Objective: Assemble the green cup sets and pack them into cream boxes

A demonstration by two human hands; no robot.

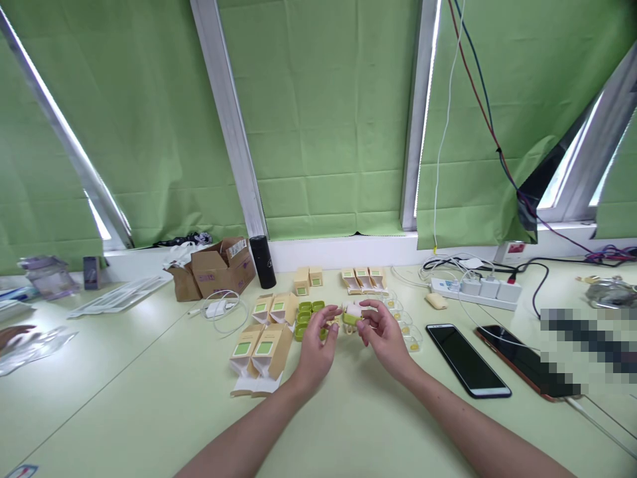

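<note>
My right hand (385,335) pinches a small green box with a white top (352,314) between thumb and fingers. My left hand (318,342) is just left of it, fingers curved and apart, not gripping the box. Behind that hand are several small green cups (304,317) in rows, partly hidden by the fingers. Clear plastic covers with yellow spots (412,338) lie in a line beside my right hand. To the left stand several open cardboard boxes with green labels (269,348), their white flaps folded out toward me.
More small boxes (301,281) and open ones (364,280) stand farther back. A brown carton (221,269) and a black bottle (263,262) are at back left. Phones (468,360) and a power strip (478,292) with cables lie right. Another person's hand (14,335) shows at far left.
</note>
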